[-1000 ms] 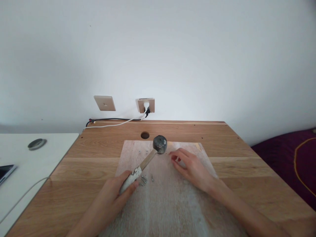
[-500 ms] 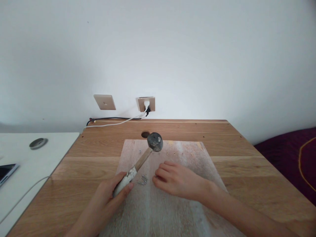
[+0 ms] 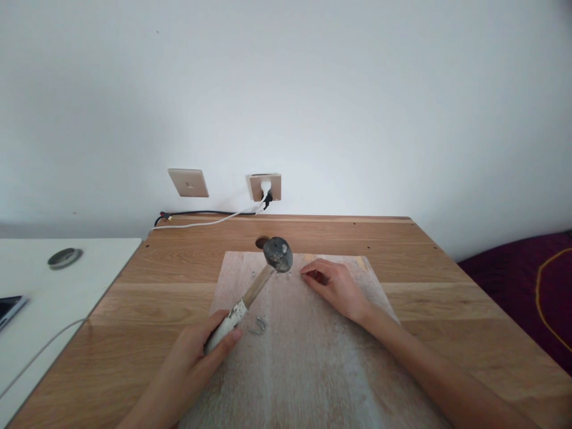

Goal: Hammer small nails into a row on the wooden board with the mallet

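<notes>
My left hand (image 3: 196,357) is wrapped round the white-coated grip of a hammer (image 3: 257,287). The wooden shaft slants up to the right, and its dark, round head is over the far part of a worn board (image 3: 286,369). At the board's far side, just right of the hammer head, my right hand (image 3: 333,289) pinches a tiny nail, barely visible at the tips of thumb and forefinger. Those fingertips are close to the board's surface. A few loose nails (image 3: 259,325) lie on the board between my hands. Small marks or nail heads show beneath the hammer head.
The board lies on a wooden desk (image 3: 429,304) against a white wall. Cables (image 3: 210,223) run along the back edge to a wall socket (image 3: 266,187). On a white table (image 3: 67,298) at left are a round grey object (image 3: 65,258) and a device (image 3: 9,308). Purple cloth (image 3: 504,280) is at right.
My right hand has moved away from the loose nails, forward and right to the board's far side. My left hand still holds the hammer in nearly the same place.
</notes>
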The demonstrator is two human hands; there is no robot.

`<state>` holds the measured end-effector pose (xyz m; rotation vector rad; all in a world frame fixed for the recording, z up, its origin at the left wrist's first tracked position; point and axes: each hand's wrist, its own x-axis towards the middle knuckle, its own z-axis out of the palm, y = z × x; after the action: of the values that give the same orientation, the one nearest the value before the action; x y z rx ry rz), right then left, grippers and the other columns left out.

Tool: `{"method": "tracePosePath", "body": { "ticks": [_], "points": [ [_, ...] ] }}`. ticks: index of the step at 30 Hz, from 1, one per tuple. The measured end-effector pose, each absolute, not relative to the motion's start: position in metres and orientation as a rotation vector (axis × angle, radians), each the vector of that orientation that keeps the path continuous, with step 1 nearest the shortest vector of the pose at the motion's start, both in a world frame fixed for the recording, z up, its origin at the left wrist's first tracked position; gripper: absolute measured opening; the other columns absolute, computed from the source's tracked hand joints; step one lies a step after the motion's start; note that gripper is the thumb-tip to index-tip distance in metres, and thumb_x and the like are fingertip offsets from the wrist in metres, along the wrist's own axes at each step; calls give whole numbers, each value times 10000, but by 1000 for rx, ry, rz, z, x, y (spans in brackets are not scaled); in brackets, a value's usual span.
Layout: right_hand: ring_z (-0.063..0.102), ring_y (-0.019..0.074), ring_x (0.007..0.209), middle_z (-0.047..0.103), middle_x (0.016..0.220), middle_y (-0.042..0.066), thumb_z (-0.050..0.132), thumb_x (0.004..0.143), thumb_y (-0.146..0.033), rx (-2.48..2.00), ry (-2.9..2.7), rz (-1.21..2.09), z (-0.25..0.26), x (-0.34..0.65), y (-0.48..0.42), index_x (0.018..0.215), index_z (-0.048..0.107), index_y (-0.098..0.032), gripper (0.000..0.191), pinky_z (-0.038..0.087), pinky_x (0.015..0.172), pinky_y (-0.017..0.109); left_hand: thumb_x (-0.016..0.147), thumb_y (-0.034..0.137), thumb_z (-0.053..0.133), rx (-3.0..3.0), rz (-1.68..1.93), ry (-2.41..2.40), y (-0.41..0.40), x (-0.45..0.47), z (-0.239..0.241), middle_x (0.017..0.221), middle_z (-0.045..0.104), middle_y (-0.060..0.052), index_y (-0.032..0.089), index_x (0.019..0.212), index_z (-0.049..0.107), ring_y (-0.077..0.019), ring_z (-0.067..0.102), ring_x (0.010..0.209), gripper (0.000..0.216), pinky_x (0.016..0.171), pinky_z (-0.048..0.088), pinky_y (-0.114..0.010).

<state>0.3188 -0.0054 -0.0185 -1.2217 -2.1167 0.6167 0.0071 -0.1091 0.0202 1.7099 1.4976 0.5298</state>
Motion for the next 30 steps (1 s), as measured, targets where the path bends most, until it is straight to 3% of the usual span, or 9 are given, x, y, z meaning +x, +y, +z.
{"method": "tracePosePath", "body": {
  "ticks": [4,10,17,22,24,30],
  "points": [
    [671,164,761,730,934,55,586,946,-204,-1234,-2137,624,-16,316,-5,967,739,-213,155,549,711,285,988,568,486,1710,528,1479,-109,8,20,849,745,-17,244,936,708,-258,704,875,396,731,532,-287],
    [680,165,750,745,897,34,607,911,-159,-1301,-2120,642,-14,313,-3,1139,682,-204,244,540,725,288,1007,566,471,1718,454,1467,-105,12,25,841,742,-7,242,991,707,-243,693,829,401,702,485,-284],
    [689,172,718,746,827,19,659,901,-195,-1379,-2068,671,-8,312,-7,1043,652,-207,143,528,688,280,999,538,493,1768,394,1407,-91,24,35,809,735,5,227,1018,704,-218,678,756,376,672,436,-277],
    [705,195,828,757,974,48,721,849,-201,-1396,-2035,640,-5,326,-10,1296,567,-190,473,548,738,303,994,499,488,1755,319,1389,-87,32,35,846,741,-4,219,1027,692,-230,680,789,348,716,437,-296],
    [704,209,903,747,1058,67,707,850,-198,-1389,-2017,575,-5,335,-11,1339,542,-195,515,557,764,320,989,491,485,1754,307,1392,-86,34,35,835,737,-5,217,1005,689,-231,675,775,342,713,434,-300],
    [665,184,811,685,903,44,558,966,-145,-1246,-2083,284,4,330,-39,1068,626,-193,132,562,755,314,985,511,495,1751,320,1376,-80,30,28,846,744,-9,217,978,690,-244,688,810,353,722,450,-304]
  ]
}}
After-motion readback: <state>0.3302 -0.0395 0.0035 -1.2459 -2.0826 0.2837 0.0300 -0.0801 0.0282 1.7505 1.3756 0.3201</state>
